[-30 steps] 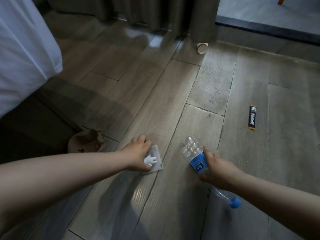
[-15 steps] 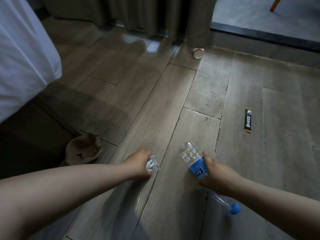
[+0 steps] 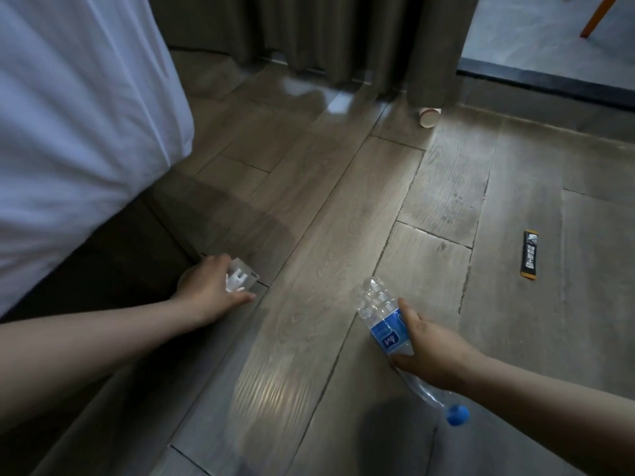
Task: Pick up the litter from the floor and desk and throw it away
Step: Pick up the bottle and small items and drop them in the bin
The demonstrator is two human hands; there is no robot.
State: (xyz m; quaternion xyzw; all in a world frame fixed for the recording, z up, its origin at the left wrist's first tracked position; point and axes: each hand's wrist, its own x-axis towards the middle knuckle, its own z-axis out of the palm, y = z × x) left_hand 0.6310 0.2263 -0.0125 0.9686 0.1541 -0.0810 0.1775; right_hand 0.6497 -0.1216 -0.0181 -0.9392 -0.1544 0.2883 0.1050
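Pinching white wrapper (image 3: 240, 278) in left hand (image 3: 213, 290), fingers curled round it. Gripping clear bottle (image 3: 381, 317) at label in right hand (image 3: 429, 348), likely gathering both for disposal. Leaving black sachet (image 3: 529, 255), paper cup (image 3: 429, 116) lying on floor (image 3: 309, 235).

A bedroom is indicated: a bed with a white sheet (image 3: 68, 132) hung over a dark base (image 3: 113, 269), floor-length curtains (image 3: 343, 36) and a wood-plank floor (image 3: 343, 218). A chair leg (image 3: 598, 15) is seen beyond a dark threshold (image 3: 549, 87).
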